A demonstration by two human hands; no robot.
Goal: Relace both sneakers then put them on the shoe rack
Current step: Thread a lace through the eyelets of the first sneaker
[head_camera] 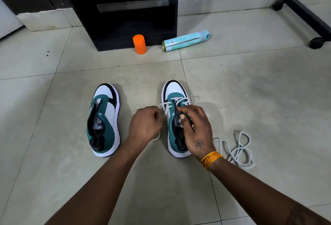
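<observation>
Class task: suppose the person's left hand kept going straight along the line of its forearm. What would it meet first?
Probably the white lace it pinches, then the right-hand sneaker's toe end beside the left hand; depth is uncertain from one view.

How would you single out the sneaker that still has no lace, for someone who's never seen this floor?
Start at the black shelf unit against the wall, then come toward the camera across the tiled floor to the pair of teal, white and black sneakers. It is the left sneaker, untouched; its eyelets are bare, while the right sneaker has a white lace and both hands at it.
</observation>
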